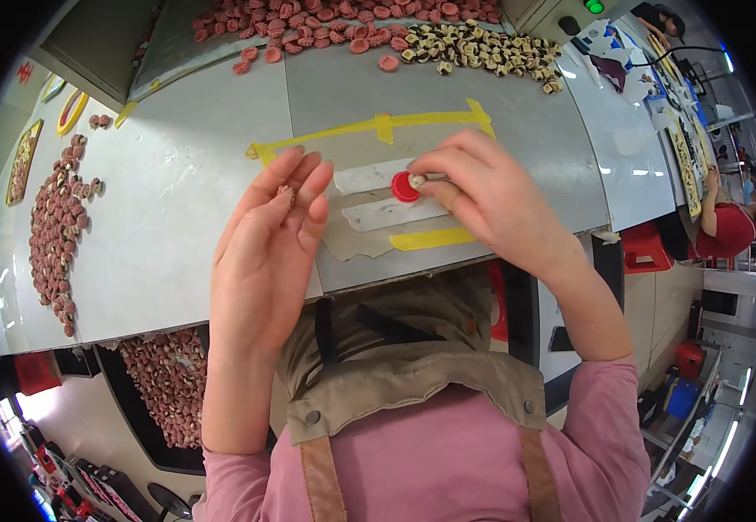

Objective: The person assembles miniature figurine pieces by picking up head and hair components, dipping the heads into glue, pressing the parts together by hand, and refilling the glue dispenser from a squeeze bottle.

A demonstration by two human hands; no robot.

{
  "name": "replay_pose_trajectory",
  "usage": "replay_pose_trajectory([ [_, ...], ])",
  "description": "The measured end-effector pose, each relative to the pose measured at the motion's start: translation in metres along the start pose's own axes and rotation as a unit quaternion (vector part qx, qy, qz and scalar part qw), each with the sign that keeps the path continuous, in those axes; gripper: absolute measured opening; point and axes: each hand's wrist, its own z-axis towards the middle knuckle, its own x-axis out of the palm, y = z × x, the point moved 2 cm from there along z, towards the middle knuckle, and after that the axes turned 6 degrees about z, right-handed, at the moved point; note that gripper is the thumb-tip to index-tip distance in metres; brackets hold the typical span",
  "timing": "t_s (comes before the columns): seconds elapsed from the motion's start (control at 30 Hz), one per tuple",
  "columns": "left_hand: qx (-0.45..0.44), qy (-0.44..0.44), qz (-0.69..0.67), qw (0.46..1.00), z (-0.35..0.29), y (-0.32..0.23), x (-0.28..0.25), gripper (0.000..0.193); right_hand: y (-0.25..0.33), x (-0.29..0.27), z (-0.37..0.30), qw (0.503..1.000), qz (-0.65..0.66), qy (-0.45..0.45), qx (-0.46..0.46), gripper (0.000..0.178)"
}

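Observation:
My left hand (260,244) is raised above the table, palm turned inward and fingers curled. Its thumb presses a small pinkish-brown piece (287,193) against the fingers, which partly hide it. Over the taped patch, my right hand (504,196) pinches a small pale piece (417,181) between thumb and forefinger. That piece is at the right edge of a round, bright red shallow cap (405,188), and whether it touches the cap I cannot tell. Beneath lies a grey-beige sheet (369,239) with whitish strips, edged by yellow tape (434,239).
Pink ridged cup-like pieces (343,22) are heaped at the far side, beside cream-and-dark small pieces (482,48). Assembled pinkish pieces (58,222) cluster at the left. A black tray (165,391) of similar pieces sits below the table edge. Another person (730,230) works at the right.

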Motion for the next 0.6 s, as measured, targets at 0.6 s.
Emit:
replay_pose_trajectory([
  [0.6,0.041,0.082,0.163,0.982,-0.009,0.016,-0.002,0.036,0.008,0.017,-0.002,0.995,-0.084,-0.024,-0.048,0.017],
])
